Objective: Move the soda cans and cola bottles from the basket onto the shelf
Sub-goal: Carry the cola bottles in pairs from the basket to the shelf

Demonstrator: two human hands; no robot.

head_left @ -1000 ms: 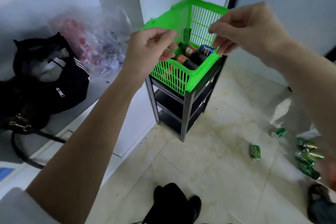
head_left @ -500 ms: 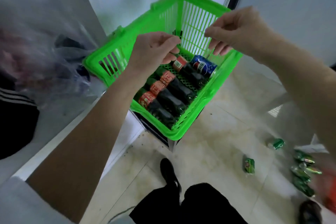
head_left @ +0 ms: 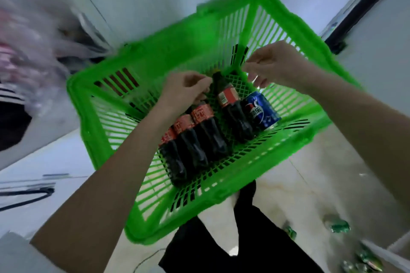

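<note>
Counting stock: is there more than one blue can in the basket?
No, only one blue can lies in the basket, beside four cola bottles.

Dim, cool light; heavy motion blur

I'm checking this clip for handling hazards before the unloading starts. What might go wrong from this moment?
1. The four cola bottles lie loose on their sides beside the blue can; pulling one may set its neighbours rolling.
2. Both the left hand and the right hand reach into the green basket together, so they could crowd each other.
3. Green cans lie scattered on the floor near the person's feet, a possible trip hazard.
</note>
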